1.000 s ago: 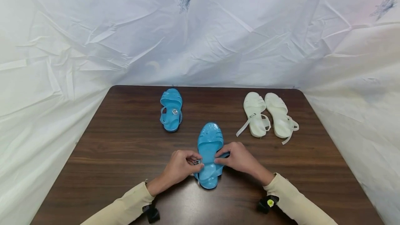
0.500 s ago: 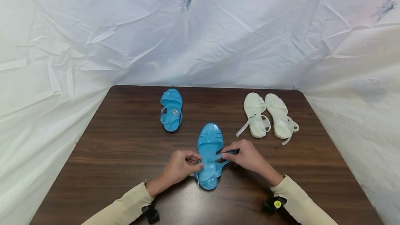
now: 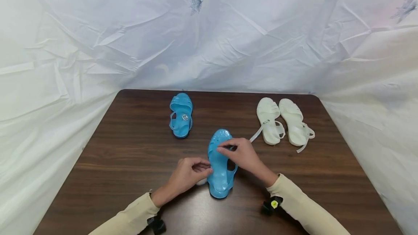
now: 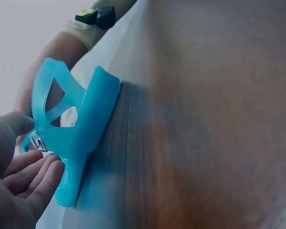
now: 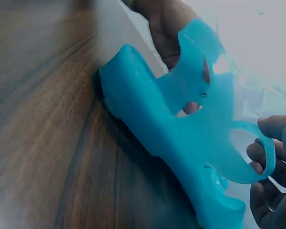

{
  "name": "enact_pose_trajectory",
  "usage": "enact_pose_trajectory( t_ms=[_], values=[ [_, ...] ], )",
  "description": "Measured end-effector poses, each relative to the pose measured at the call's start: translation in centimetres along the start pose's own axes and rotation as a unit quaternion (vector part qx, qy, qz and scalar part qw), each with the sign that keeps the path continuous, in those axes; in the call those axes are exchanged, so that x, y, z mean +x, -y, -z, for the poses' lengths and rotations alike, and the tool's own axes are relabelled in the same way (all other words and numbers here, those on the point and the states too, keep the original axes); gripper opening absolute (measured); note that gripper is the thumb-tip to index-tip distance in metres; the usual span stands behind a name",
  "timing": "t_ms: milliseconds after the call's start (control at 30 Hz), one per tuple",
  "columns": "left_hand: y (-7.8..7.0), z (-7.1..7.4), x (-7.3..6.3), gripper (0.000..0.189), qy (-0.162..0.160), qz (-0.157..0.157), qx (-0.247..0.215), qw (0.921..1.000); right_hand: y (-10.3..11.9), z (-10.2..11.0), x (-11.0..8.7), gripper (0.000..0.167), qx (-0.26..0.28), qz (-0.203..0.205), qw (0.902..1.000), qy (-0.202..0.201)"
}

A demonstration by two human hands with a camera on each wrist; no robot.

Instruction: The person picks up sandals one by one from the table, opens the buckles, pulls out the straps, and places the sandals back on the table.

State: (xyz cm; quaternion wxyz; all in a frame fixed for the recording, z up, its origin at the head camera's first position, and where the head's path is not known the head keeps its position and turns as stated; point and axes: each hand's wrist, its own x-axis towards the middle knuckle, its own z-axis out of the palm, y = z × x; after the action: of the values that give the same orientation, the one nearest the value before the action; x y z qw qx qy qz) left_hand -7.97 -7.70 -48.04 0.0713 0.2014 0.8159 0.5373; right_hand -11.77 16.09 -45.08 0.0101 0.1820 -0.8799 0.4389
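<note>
A glossy blue jelly sandal (image 3: 219, 166) lies near the middle of the table, its toe pointing away from me. At its left side, my left hand (image 3: 191, 170) holds the small metal buckle (image 4: 37, 141) between thumb and fingers. My right hand (image 3: 243, 154) is over the sandal's right side, near the front straps. In the right wrist view, its thumb and fingers pinch the thin blue ankle strap (image 5: 270, 164), which bends in a loop. The strap's tip is hidden by the fingers.
Another blue sandal (image 3: 181, 113) stands at the back left, with its buckle showing. Two white sandals, one (image 3: 269, 122) beside the other (image 3: 293, 120), lie at the back right with loose straps. A white printed sheet (image 3: 209, 46) hangs behind the dark wooden table (image 3: 130, 148).
My right hand first drew the strap out to the right, then came back left and forward over the sandal with it. The left hand has stayed at the buckle.
</note>
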Motion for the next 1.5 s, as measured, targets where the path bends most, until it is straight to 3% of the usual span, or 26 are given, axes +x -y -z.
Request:
enact_pose_trajectory(
  t_ms=[267,433,567,867,1033,1233,1500],
  values=[
    [-0.1,-0.1,-0.4,0.025,0.012,0.024,-0.024,0.9993,0.5,-1.4,0.7,0.026,-0.068,0.028,0.9967,0.033],
    [-0.2,0.0,-0.5,0.029,0.018,0.039,-0.026,0.9987,0.6,-0.5,0.5,0.031,-0.114,0.035,0.9917,0.049],
    [-0.2,0.1,-0.5,0.032,0.026,0.051,-0.021,0.9981,0.5,0.8,-0.3,0.031,-0.131,0.027,0.9903,0.039],
    [-0.3,0.1,-0.6,0.047,0.047,0.091,0.013,0.9946,-0.5,2.1,-4.2,0.033,-0.064,-0.045,0.9966,0.025],
    [-0.4,-0.1,-0.7,0.051,0.056,0.109,0.019,0.9922,-1.2,1.5,-5.6,0.034,-0.034,-0.086,0.9944,0.05],
    [-0.2,-0.3,-0.5,0.048,0.061,0.103,0.002,0.9929,-1.4,0.2,-6.3,0.042,0.031,-0.102,0.9902,0.09],
    [-0.2,-0.6,-0.5,0.04,0.045,0.1,-0.052,0.9926,-0.5,-0.5,-6.5,0.042,0.107,-0.113,0.9842,0.085]
  ],
)
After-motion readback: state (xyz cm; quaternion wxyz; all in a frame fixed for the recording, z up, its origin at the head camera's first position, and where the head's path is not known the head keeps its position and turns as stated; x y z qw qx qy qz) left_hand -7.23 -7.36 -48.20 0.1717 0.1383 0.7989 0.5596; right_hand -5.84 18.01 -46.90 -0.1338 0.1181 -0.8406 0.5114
